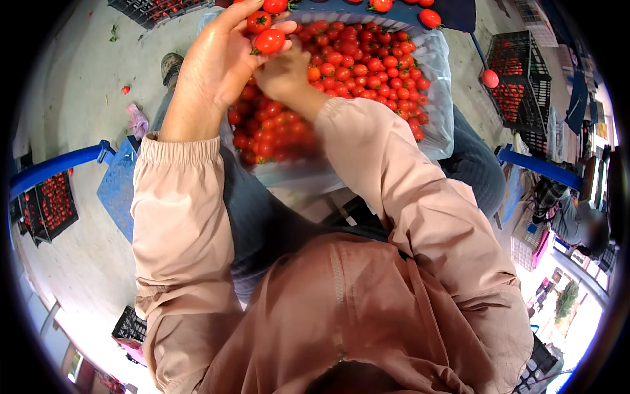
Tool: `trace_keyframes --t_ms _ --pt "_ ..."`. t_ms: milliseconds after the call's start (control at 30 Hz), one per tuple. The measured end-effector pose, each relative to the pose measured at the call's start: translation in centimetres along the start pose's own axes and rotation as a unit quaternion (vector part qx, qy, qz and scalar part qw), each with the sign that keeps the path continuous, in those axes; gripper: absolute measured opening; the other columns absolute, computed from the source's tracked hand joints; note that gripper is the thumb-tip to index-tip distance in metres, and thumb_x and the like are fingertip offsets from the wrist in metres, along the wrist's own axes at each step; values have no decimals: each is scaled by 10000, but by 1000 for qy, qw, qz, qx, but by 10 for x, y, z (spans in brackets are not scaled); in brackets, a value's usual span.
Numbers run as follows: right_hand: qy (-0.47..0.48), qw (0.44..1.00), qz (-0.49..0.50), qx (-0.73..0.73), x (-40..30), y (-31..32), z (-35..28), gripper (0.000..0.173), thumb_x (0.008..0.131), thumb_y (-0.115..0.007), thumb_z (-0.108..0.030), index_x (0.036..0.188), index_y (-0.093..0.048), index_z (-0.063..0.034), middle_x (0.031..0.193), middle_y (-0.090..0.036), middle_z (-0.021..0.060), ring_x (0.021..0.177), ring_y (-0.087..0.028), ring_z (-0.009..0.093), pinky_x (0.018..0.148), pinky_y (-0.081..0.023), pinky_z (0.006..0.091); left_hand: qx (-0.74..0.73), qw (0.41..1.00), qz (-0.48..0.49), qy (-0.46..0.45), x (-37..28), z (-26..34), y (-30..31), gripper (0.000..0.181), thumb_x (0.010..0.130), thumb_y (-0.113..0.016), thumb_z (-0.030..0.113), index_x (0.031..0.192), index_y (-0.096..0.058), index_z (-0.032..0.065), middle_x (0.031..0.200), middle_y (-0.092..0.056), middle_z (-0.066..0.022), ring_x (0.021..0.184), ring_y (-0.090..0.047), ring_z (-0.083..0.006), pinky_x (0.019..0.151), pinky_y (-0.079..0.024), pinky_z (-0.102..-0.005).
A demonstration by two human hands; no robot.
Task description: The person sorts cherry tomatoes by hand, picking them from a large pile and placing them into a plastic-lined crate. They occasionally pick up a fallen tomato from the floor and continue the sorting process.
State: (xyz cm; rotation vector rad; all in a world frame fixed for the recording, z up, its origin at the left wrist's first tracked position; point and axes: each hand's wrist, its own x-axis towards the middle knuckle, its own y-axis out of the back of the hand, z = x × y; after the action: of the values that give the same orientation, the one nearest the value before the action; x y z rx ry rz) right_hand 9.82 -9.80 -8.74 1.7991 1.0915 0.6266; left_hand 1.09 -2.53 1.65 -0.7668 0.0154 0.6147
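Note:
Small red tomatoes (362,69) with some green calyxes fill a crate lined with white plastic film (438,88), between the person's knees. My left hand (224,59), palm up at the crate's upper left, holds several of these tomatoes on its fingers; one (269,41) lies nearest the fingertips. Just right of it and lower, my right hand (285,69) reaches over the heap, blurred, its fingertips partly hidden; whether it grips a tomato I cannot tell. Tomatoes at the crate's lower left look blurred.
A dark blue tray or ledge (455,15) with more tomatoes borders the crate's far side. Black plastic crates of tomatoes stand at right (517,83), left (51,207) and upper left (157,10). Blue metal bars (59,165) flank the seat. Another person (571,216) is at far right.

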Motion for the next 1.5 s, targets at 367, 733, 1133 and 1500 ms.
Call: trace_keyframes --t_ms 367,733,1133,1500 --pt "150 983 -51 -93 -68 -34 -35 641 881 -525 -404 1442 -366 -137 1520 -215 186 1399 -132 456 1033 -117 742 16 1000 -12 18 3 1 3 416 955 -543 222 1266 -478 -47 1199 -596 -205 1094 -600 -335 909 -513 -453" --pt "290 914 -283 2 -115 13 -10 561 917 -470 -442 1378 -483 -123 1540 -217 176 1417 -156 439 1110 -115 636 43 999 13 9 -1 5 -9 404 947 -558 211 1265 -495 -31 1197 -604 -198 1092 -600 -340 904 -516 -456" --pt "295 946 -34 -129 -135 67 118 415 865 -562 -295 1258 -569 -161 1317 -511 43 1252 -422 261 922 -405 451 59 998 29 10 -4 7 -20 425 941 -567 212 1287 -484 -22 1240 -575 -215 1107 -590 -341 927 -498 -459" --pt "174 936 -248 -180 -153 148 162 277 793 -630 -291 1021 -683 -142 1118 -597 30 942 -586 280 791 -477 422 53 998 3 20 -1 11 -9 452 927 -582 210 1295 -482 -33 1265 -561 -222 1120 -586 -341 938 -494 -455"
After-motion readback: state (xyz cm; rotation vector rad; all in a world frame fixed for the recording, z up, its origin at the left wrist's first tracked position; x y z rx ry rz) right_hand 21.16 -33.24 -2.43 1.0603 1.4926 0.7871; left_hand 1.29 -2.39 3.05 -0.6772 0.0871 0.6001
